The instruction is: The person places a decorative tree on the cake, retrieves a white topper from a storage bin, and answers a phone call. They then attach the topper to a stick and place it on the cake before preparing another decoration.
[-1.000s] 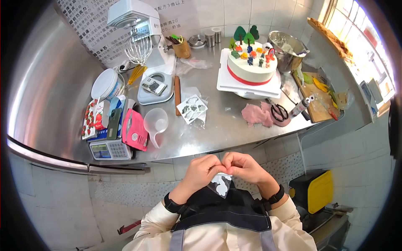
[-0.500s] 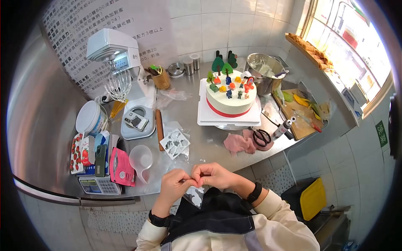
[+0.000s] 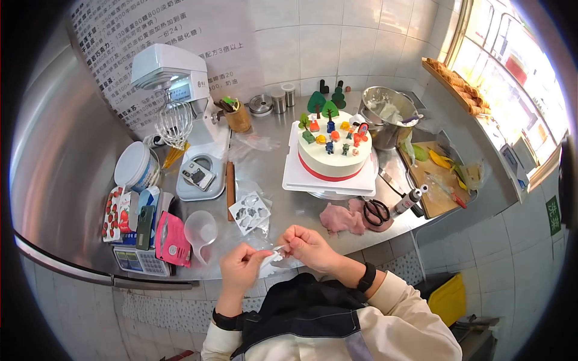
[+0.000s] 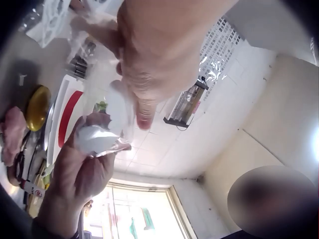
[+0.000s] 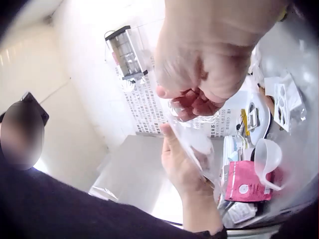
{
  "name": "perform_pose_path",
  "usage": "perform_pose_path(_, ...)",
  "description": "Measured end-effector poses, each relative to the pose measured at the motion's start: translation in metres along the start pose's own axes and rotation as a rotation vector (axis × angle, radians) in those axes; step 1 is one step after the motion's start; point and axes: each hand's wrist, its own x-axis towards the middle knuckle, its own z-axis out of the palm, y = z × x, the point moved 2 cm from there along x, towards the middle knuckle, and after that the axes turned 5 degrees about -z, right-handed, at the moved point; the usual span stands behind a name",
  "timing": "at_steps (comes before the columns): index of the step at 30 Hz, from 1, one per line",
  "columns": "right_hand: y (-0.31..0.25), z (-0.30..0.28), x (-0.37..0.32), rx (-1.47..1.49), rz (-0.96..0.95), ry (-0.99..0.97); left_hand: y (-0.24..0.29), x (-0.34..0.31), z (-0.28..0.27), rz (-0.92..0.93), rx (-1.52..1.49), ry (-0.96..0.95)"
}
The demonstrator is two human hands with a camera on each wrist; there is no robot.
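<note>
In the head view, my left hand [image 3: 239, 268] pinches a small clear plastic bag [image 3: 274, 259] with white cut-out pieces inside, in front of the counter's near edge. My right hand [image 3: 310, 248] grips the other end of the bag, its fingers curled at the top edge. The right wrist view shows the bag [image 5: 197, 142] stretched between both hands, with the left thumb along it. Beyond the hands a white cake [image 3: 328, 162] with a red band stands on a white board, topped with small figures and trees. A sheet of white cut-outs [image 3: 251, 212] lies nearby.
Black-handled scissors [image 3: 377, 212] and a pink cloth [image 3: 342, 218] lie at the counter's front right. At left stand a clear measuring jug [image 3: 200, 231], a pink pouch [image 3: 173, 237] and a scale [image 3: 141, 262]. A mixer [image 3: 171, 78] and a metal bowl [image 3: 385, 129] stand farther back.
The hands have shifted left and closer to the counter relative to the view. They have drawn slightly apart, and the bag, which hung below them, now stretches between them.
</note>
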Motion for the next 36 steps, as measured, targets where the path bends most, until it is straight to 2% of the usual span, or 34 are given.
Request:
perform_pose_path(6, -0.004, 0.003, 0.0, 0.036, 0.188, 0.119, 0.0, -0.004, 0.005, -0.105, 0.086, -0.022)
perform_pose_path(8, -0.006, 0.006, -0.001, -0.212, 0.161, 0.199, 0.001, -0.005, 0.01, -0.162, 0.105, -0.037)
perform_pose_path(9, -0.009, 0.007, -0.002, -0.222, 0.15, 0.243, 0.001, -0.006, 0.011, -0.219, 0.125, -0.052)
perform_pose_path(11, -0.013, 0.006, -0.005, -0.436, 0.086, 0.237, 0.001, -0.004, 0.011, -0.15, 0.19, -0.084)
perform_pose_path(13, -0.011, -0.003, -0.007, -0.631, -0.015, 0.349, -0.006, 0.0, 0.006, -0.289, 0.112, -0.298)
perform_pose_path(14, -0.01, -0.007, -0.008, -0.574, -0.077, 0.372, -0.009, -0.002, 0.003, -0.32, 0.116, -0.295)
perform_pose_path(16, -0.024, -0.005, -0.009, -0.691, -0.09, 0.374, -0.011, -0.002, 0.006, -0.459, -0.418, -0.572)
perform_pose_path(20, -0.032, -0.012, -0.011, -0.779, -0.14, 0.389, -0.019, -0.012, 0.011, -0.504, -0.545, -0.634)
perform_pose_path(22, -0.041, -0.01, -0.011, -0.949, -0.06, 0.375, -0.026, -0.012, 0.012, -0.497, -0.523, -0.611)
perform_pose_path(23, -0.048, -0.006, -0.011, -0.951, -0.059, 0.371, -0.027, -0.011, 0.011, -0.502, -0.474, -0.594)
perform_pose_path(25, -0.059, 0.0, -0.012, -0.589, 0.055, 0.442, -0.029, -0.012, 0.009, -0.507, -0.429, -0.571)
perform_pose_path(26, -0.063, 0.001, -0.011, -0.591, 0.056, 0.436, -0.03, -0.011, 0.008, -0.496, -0.465, -0.544)
perform_pose_path(28, -0.067, 0.001, -0.011, -0.187, 0.101, 0.477, -0.028, -0.01, 0.006, -0.481, -0.498, -0.514)
perform_pose_path(30, -0.056, -0.02, -0.017, -0.157, 0.077, 0.411, -0.022, -0.009, 0.003, -0.497, -0.5, -0.448)
perform_pose_path(32, -0.044, -0.031, -0.02, -0.348, 0.114, 0.246, -0.023, -0.009, 0.001, -0.484, -0.508, -0.444)
perform_pose_path(33, -0.041, -0.032, -0.021, -0.321, 0.189, 0.147, -0.024, -0.008, 0.001, -0.473, -0.516, -0.443)
perform_pose_path(34, -0.037, -0.032, -0.021, -0.323, 0.19, 0.144, -0.022, -0.008, 0.0, -0.471, -0.518, -0.44)
perform_pose_path(36, -0.03, -0.026, -0.021, -0.434, 0.057, -0.003, -0.02, -0.007, -0.002, -0.502, -0.504, -0.418)
